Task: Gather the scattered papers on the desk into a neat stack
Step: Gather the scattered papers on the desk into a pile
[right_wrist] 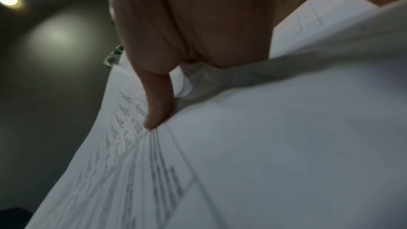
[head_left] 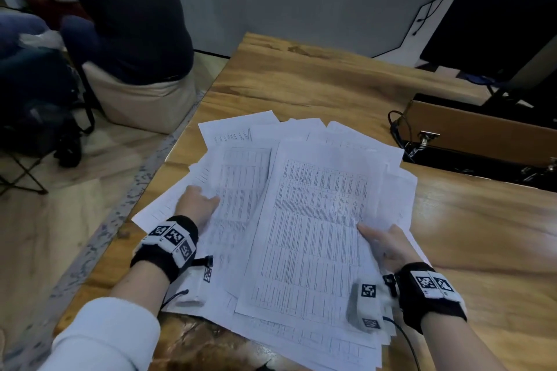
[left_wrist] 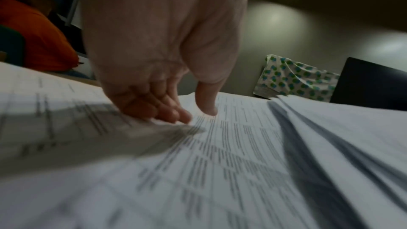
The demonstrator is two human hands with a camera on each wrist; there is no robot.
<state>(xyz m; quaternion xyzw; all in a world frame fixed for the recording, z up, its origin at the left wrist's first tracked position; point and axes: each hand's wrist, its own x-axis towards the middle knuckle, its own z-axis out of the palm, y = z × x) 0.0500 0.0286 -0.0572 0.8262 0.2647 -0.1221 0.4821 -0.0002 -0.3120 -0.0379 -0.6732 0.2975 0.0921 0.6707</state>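
A loose, fanned pile of printed papers (head_left: 316,220) lies on the wooden desk (head_left: 301,84), close to its front left corner. My left hand (head_left: 197,203) is at the pile's left side. Its thumb lies on a sheet with a table and its fingers curl at that sheet's edge (left_wrist: 196,115). My right hand (head_left: 385,244) grips the right side of the top sheets. The thumb (right_wrist: 158,111) presses down on them and the fingers are hidden beneath the papers (right_wrist: 264,145). Sheet corners stick out in all directions.
A brown case (head_left: 482,135) with black cables sits on the desk at the right, behind it a dark monitor (head_left: 497,9). The desk's left edge (head_left: 187,135) runs close to the pile. A person (head_left: 129,9) sits beyond it on a beige seat.
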